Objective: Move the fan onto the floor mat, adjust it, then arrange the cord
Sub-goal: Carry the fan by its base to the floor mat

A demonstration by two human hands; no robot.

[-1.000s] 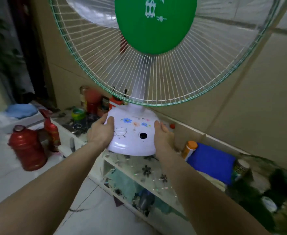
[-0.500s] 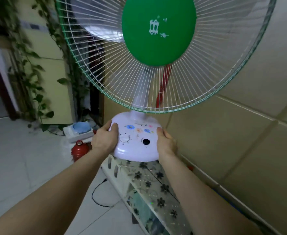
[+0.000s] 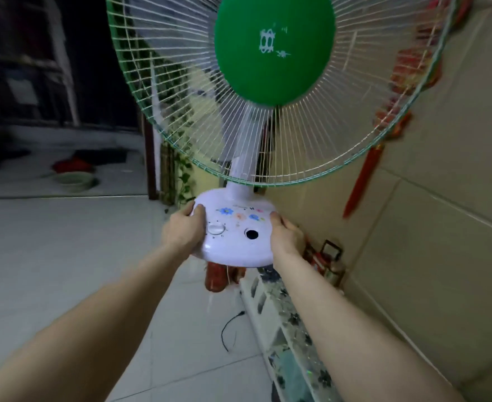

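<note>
I hold a table fan (image 3: 236, 227) up in the air, upright, in front of me. It has a white base with flower prints, a dial and a dark round hole, a white neck, and a wire cage with a green rim and green centre disc (image 3: 273, 47). My left hand (image 3: 182, 230) grips the base's left edge. My right hand (image 3: 286, 236) grips its right edge. A thin black cord (image 3: 228, 332) lies curled on the white floor tiles below. No floor mat is in view.
A low white shelf with a flowered cover (image 3: 285, 329) runs along the beige wall on the right. A red bottle (image 3: 215, 278) stands under the fan base. A red tassel (image 3: 360, 181) hangs on the wall. A dark doorway and a bowl (image 3: 73, 179) lie far left.
The view has swung left with the fan, away from the shelf toward the open floor and doorway. Both hands keep the same grip on the base.
</note>
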